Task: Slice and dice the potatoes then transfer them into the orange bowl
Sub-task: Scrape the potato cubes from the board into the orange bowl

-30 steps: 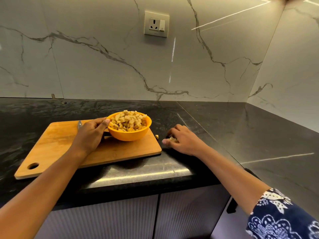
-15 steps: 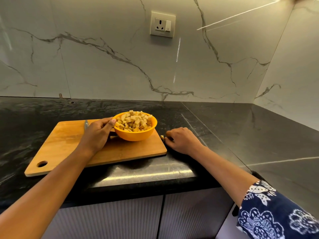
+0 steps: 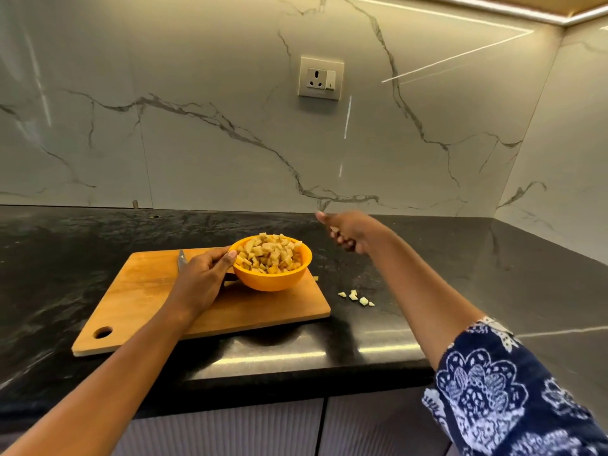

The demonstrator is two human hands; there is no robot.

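Potato dice fill your orange bowl, which sits on the cutting board. Your left hand grips the bowl's left rim. Your right hand hangs above the counter to the bowl's right, fingers curled round a pale potato piece. Loose bits lie on the counter beside the board.

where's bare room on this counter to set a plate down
Free: black stone counter left of the wooden cutting board, and right of the loose potato bits toward the corner wall. The board's near-left half is bare too. Crowded: around the orange plastic bowl, gripped by the left hand, knife tip behind.
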